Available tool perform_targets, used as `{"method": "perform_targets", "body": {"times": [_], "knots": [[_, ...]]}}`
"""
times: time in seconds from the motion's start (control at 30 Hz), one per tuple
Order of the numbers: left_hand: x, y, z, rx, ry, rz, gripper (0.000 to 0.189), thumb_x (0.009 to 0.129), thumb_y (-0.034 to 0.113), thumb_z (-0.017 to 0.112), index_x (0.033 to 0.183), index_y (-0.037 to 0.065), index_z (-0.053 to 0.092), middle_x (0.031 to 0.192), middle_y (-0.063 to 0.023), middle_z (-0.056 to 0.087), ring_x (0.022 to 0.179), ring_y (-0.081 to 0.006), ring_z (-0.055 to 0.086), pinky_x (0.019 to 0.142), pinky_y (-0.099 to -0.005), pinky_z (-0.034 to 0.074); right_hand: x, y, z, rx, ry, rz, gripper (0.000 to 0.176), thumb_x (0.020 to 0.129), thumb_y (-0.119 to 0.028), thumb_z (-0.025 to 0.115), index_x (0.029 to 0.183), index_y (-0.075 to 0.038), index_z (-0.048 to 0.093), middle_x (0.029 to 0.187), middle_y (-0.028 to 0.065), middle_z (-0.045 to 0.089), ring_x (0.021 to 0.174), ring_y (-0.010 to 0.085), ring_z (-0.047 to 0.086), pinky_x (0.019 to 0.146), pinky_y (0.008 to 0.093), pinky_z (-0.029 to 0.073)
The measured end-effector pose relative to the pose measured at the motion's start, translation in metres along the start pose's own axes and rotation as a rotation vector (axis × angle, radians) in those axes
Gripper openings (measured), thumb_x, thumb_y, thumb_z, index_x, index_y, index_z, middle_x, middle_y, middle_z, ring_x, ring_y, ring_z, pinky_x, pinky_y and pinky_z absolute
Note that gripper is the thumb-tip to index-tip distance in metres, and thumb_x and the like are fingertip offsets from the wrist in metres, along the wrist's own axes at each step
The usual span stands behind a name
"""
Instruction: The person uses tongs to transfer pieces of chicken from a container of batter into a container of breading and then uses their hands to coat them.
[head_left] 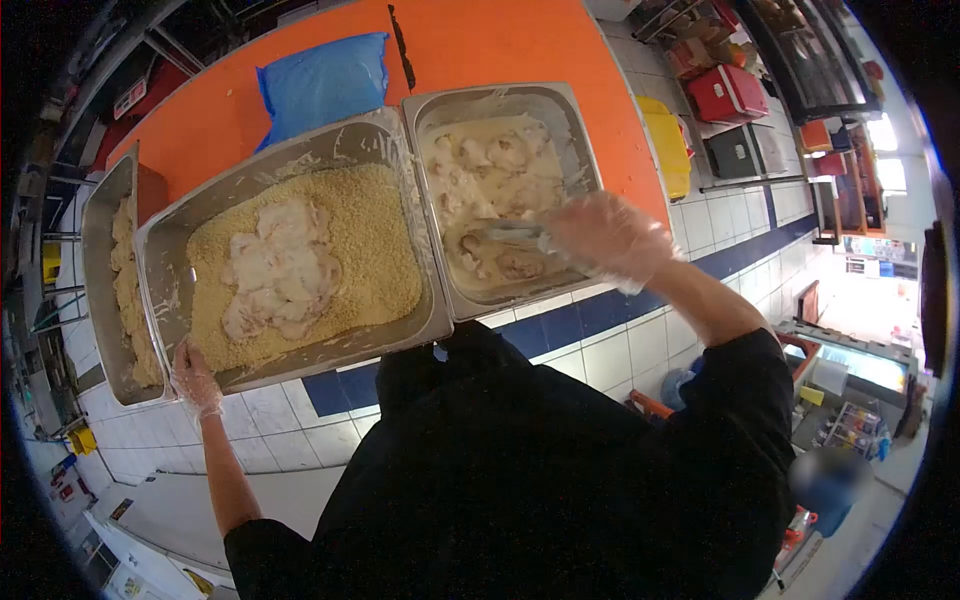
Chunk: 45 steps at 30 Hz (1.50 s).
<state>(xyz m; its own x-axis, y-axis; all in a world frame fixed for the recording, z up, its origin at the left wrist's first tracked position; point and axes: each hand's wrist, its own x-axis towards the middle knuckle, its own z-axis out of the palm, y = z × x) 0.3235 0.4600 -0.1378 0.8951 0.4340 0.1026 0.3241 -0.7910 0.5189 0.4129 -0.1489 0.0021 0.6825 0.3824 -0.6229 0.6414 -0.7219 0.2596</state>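
Observation:
My right hand (612, 238), in a clear plastic glove, is closed on metal tongs (508, 232). The tongs' tips reach into a steel pan (585, 150) where chicken pieces (507, 152) lie in pale, runny batter. To the left stands a larger steel pan (440, 300) of yellowish breadcrumbs (375, 230). Several batter-coated chicken pieces (283, 268) sit bunched together on the crumbs. My left hand (196, 380), also gloved, grips that pan's near left corner, with its fingers over the rim.
A third steel pan (118, 225) with crumb coating stands at far left. On the orange table (510, 40) behind the pans lies a blue plastic bag (325, 80). A yellow container (662, 150) and a red cooler (727, 95) are beyond the right edge.

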Motion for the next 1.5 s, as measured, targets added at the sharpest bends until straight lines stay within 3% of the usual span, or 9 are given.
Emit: {"method": "perform_targets", "body": {"times": [0.4,0.47,0.53,0.67,0.9,1.03,1.1,1.23,1.5], "knots": [[0.0,0.004,0.001,0.144,0.03,0.047,0.032,0.093,0.02,0.05,0.108,-0.005,0.062,0.105,-0.0173,0.066,0.094,-0.028,0.063,0.084,-0.0346,0.047,-0.053,0.092,-0.004,0.412,0.629,-0.156,0.031,0.096,-0.02,0.045,0.125,-0.022,0.053,0.102,0.0078,0.062,0.092,0.0184,0.062,0.084,0.0316,0.054],[0.0,-0.004,0.003,0.174,0.097,0.101,0.032,0.093,0.021,0.051,0.108,-0.005,0.062,0.104,-0.0173,0.067,0.093,-0.0283,0.063,0.084,-0.0347,0.047,-0.05,0.072,-0.03,0.451,0.153,0.261,0.041,0.093,-0.012,0.047,0.133,-0.023,0.047,0.1,0.0072,0.065,0.084,0.0203,0.066,0.078,0.0321,0.057],[0.002,-0.01,0.002,0.088,0.023,0.102,0.031,0.094,0.022,0.051,0.107,-0.003,0.063,0.099,-0.0173,0.067,0.088,-0.0282,0.063,0.08,-0.0357,0.047,-0.045,0.043,-0.023,0.079,0.403,0.093,0.038,0.094,-0.013,0.046,0.132,-0.018,0.049,0.092,0.0098,0.066,0.076,0.0236,0.068,0.068,0.0335,0.058],[-0.005,0.016,-0.002,0.061,0.055,0.038,0.029,0.094,0.021,0.051,0.108,-0.002,0.063,0.095,-0.017,0.067,0.083,-0.0273,0.063,0.076,-0.0365,0.047,0.009,-0.02,0.025,0.311,0.045,0.223,0.03,0.093,-0.018,0.049,0.121,-0.017,0.06,0.096,0.0182,0.066,0.081,0.0293,0.068,0.069,0.0358,0.057],[-0.006,0.026,-0.001,0.08,0.072,0.066,0.025,0.092,0.016,0.051,0.108,0.0,0.062,0.09,-0.0169,0.066,0.079,-0.0281,0.062,0.073,-0.0357,0.047,-0.031,-0.014,0.039,1.359,0.39,0.384,0.03,0.093,-0.029,0.055,0.112,-0.008,0.063,0.079,0.013,0.063,0.079,0.0176,0.061,0.072,0.0335,0.047],[-0.011,0.044,-0.009,0.084,0.055,0.035,0.024,0.09,0.016,0.053,0.107,0.003,0.063,0.091,-0.0178,0.066,0.081,-0.0301,0.063,0.072,-0.0369,0.048,-0.055,-0.014,0.025,1.501,0.413,0.52,0.035,0.092,-0.031,0.057,0.114,-0.004,0.062,0.072,0.006,0.058,0.069,0.0147,0.056,0.064,0.0303,0.044],[-0.008,0.0,0.016,0.034,0.184,0.119,0.021,0.089,0.016,0.054,0.105,0.006,0.064,0.09,-0.0187,0.066,0.081,-0.032,0.063,0.071,-0.0397,0.048,-0.05,-0.011,0.067,0.853,0.859,0.295,0.037,0.091,-0.032,0.059,0.115,-0.004,0.063,0.067,0.0006,0.054,0.057,0.0091,0.049,0.05,0.0253,0.039],[-0.013,0.019,0.011,0.21,0.175,0.034,0.022,0.084,0.013,0.056,0.104,0.009,0.064,0.094,-0.0185,0.066,0.086,-0.0357,0.062,0.073,-0.0434,0.049,-0.067,-0.02,0.02,1.72,0.62,0.566,0.04,0.089,-0.032,0.063,0.116,-0.002,0.062,0.057,-0.0074,0.044,0.042,0.0008,0.033,0.035,0.0184,0.024],[-0.018,0.038,-0.006,0.055,0.206,0.099,0.022,0.083,0.012,0.057,0.104,0.007,0.064,0.092,-0.0173,0.066,0.087,-0.0359,0.062,0.075,-0.0449,0.049,-0.065,-0.074,-0.091,1.737,0.574,0.466,0.042,0.09,-0.027,0.06,0.124,-0.003,0.055,0.059,-0.0069,0.046,0.039,0.0009,0.036,0.035,0.0169,0.024]]}}
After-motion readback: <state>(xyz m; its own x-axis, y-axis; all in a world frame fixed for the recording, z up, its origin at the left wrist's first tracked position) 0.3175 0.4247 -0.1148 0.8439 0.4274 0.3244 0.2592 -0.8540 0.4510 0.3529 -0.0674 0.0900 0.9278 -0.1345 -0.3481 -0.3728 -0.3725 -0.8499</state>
